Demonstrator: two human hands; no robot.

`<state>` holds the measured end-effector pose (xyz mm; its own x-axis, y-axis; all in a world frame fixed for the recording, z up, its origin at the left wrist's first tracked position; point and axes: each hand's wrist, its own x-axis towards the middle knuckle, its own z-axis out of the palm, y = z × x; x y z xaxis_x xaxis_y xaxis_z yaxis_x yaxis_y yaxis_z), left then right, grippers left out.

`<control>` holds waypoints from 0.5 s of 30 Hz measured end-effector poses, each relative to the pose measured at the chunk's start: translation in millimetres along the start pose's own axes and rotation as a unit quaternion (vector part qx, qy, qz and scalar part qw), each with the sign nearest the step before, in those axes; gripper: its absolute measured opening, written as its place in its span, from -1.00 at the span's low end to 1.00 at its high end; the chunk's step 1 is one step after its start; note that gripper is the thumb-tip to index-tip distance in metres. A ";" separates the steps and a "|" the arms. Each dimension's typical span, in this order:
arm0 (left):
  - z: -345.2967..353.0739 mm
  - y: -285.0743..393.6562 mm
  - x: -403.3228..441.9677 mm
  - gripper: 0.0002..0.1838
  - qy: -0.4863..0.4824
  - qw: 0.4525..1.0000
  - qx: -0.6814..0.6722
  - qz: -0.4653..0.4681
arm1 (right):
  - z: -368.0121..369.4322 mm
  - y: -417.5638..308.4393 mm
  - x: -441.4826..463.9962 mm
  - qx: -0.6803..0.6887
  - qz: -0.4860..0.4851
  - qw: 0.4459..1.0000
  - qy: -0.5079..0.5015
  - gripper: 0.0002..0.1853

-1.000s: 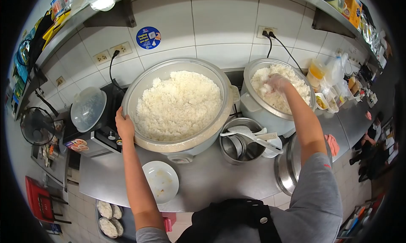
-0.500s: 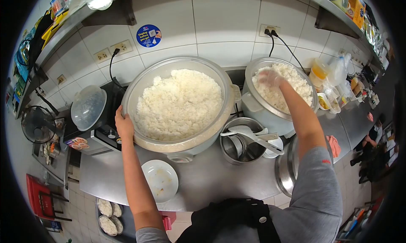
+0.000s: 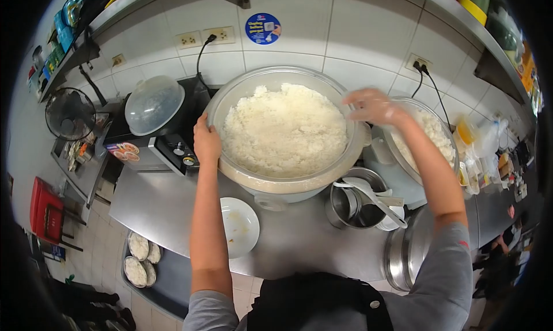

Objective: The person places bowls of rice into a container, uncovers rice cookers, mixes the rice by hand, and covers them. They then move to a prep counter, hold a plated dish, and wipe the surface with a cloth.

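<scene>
Fingers of right hand [image 3: 377,106] loosely spread, nothing seen held | rice [image 3: 285,129] heaped in large cooker [image 3: 288,185], leftward of them, right hand seemingly nearer | left hand [image 3: 207,140] rested at left rim, grip cannot be told

White rice [image 3: 282,132]; grey sleeve [image 3: 439,267]; black apron [image 3: 314,302]; blue sticker [image 3: 263,29] (yellow lettering [image 3: 254,27]); red chair [image 3: 45,205].
</scene>
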<state>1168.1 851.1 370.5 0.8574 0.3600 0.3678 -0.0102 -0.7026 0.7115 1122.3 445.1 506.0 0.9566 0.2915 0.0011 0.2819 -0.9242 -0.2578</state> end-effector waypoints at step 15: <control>-3.5 3.0 -4.4 -0.57 -0.002 0.998 -0.054 -0.018 | 153.1 -50.9 242.0 -0.063 0.015 0.994 -0.086 -0.29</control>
<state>1162.5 849.6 373.1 0.8601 0.3819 0.3383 -0.0345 -0.6181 0.7854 1328.1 600.5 371.4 0.9409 0.2906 -0.1739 0.2702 -0.9537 -0.1319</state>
